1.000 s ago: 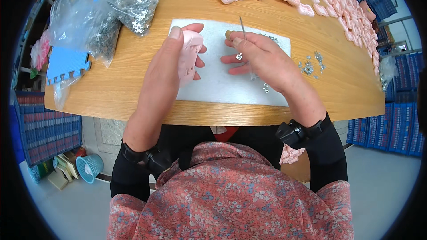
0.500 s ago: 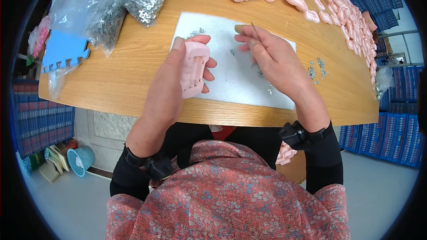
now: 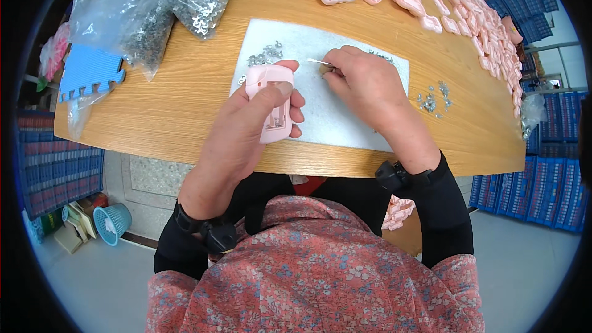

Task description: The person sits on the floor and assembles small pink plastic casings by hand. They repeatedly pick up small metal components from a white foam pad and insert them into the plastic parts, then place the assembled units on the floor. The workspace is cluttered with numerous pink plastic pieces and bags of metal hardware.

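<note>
My left hand (image 3: 231,126) is wrapped round a pale pink plastic casing (image 3: 260,75), over the front left of a white foam mat (image 3: 317,114). The thumb lies across the casing's open rectangular recess, where small metal parts show near the lower end. My right hand (image 3: 376,92), just to the right, pinches a thin metal tool (image 3: 316,61) whose tip points left. Its fingers hide the rest of the tool, so its exact kind is unclear. Small metal clips (image 3: 265,55) lie on the mat beyond my left hand.
Loose metal pieces (image 3: 430,102) lie right of the mat on the wooden table (image 3: 197,111). Many pink casings (image 3: 404,0) are heaped along the far right. Clear bags of metal parts (image 3: 200,6) and a blue foam tile (image 3: 92,68) sit at the left.
My right hand has moved left and turned, so the tool now points left instead of up. My left thumb has shifted onto the casing's recess, and the casing has turned slightly.
</note>
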A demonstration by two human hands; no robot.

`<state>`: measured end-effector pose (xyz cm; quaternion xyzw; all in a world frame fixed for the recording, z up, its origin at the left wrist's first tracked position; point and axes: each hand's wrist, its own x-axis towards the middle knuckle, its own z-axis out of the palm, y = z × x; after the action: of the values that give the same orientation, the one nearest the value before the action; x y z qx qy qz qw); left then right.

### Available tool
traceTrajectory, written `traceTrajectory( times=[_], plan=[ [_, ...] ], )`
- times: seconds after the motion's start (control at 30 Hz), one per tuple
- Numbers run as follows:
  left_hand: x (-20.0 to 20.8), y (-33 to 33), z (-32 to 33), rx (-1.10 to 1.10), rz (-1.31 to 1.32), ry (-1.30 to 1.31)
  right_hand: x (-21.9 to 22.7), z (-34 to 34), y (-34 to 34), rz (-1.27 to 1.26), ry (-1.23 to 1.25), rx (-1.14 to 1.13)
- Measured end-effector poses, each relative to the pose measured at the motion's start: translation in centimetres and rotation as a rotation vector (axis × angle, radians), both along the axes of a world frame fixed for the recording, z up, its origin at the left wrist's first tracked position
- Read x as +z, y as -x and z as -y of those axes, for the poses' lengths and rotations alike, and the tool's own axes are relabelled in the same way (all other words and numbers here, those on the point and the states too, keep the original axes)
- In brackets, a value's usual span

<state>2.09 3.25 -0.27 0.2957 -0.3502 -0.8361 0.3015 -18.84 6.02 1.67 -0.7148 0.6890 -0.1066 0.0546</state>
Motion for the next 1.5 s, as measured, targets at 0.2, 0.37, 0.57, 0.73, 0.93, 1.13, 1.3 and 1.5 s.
traceTrajectory(
  times=[0.2, 0.37, 0.57, 0.73, 0.93, 1.13, 1.3, 1.5],
  plan=[
    [0.4, 1.4, 0.3, -0.057, -0.027, -0.149, 2.0, -2.2, 0.0, 0.488, 0.03, 0.059],
    [-0.8, 1.9, 0.5, -0.127, -0.143, -0.177, 1.7, -3.0, -0.2, 0.546, 0.13, 0.157],
    [-1.2, 2.5, 0.0, -0.03, -0.083, 0.031, 1.4, -3.7, -0.3, 0.895, -0.11, -0.112],
    [0.0, 2.7, -0.7, -0.036, -0.014, -0.007, 1.3, -3.7, -0.3, 1.063, -0.119, -0.105],
    [-0.7, 2.4, -0.3, -0.15, -0.235, -0.353, 1.5, -3.0, -0.7, 0.68, 0.079, 0.058],
    [-1.8, 2.4, -0.8, -0.173, -0.225, -0.328, 1.6, -2.9, -1.1, 0.248, 0.192, 0.205],
    [-1.7, 2.6, -0.9, -0.165, -0.177, -0.322, 2.1, -3.7, -1.4, 0.087, 0.164, 0.256],
    [-1.3, 2.6, -0.9, -0.198, -0.168, -0.28, 1.9, -4.3, -1.0, 0.569, 0.039, -0.063]
  ],
)
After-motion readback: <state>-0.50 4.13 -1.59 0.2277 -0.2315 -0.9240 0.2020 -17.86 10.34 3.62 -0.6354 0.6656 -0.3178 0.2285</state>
